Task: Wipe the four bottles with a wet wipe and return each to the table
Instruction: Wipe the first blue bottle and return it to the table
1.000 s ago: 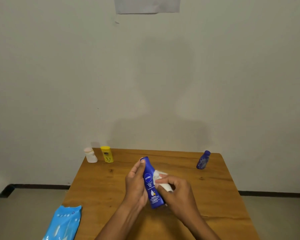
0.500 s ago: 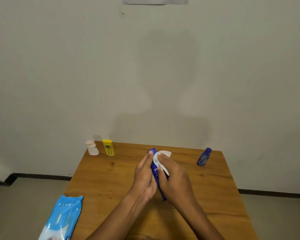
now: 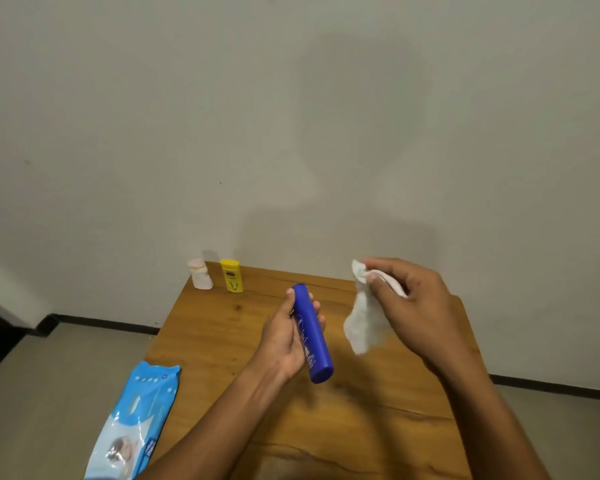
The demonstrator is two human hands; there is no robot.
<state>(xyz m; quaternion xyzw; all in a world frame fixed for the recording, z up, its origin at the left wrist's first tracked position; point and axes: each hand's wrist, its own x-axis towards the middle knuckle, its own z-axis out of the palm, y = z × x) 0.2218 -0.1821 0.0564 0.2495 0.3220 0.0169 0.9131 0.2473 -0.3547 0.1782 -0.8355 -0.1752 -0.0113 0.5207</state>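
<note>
My left hand (image 3: 284,337) grips a tall blue lotion bottle (image 3: 314,336) above the middle of the wooden table (image 3: 222,344), the bottle leaning slightly with its base toward me. My right hand (image 3: 413,306) is lifted to the right of it, pinching a white wet wipe (image 3: 364,323) that hangs down, apart from the bottle. A small white bottle (image 3: 200,274) and a yellow bottle (image 3: 231,275) stand side by side at the table's far left corner. The small dark-blue bottle seen earlier at the far right is hidden behind my right hand.
A light-blue wet wipe pack (image 3: 132,424) lies on the table's near left edge, overhanging it. A plain wall rises directly behind the table, and grey floor shows on both sides.
My right hand has pulled the wipe off the blue bottle and swung up and to the right. The left hand still holds the bottle. The view has tilted downward.
</note>
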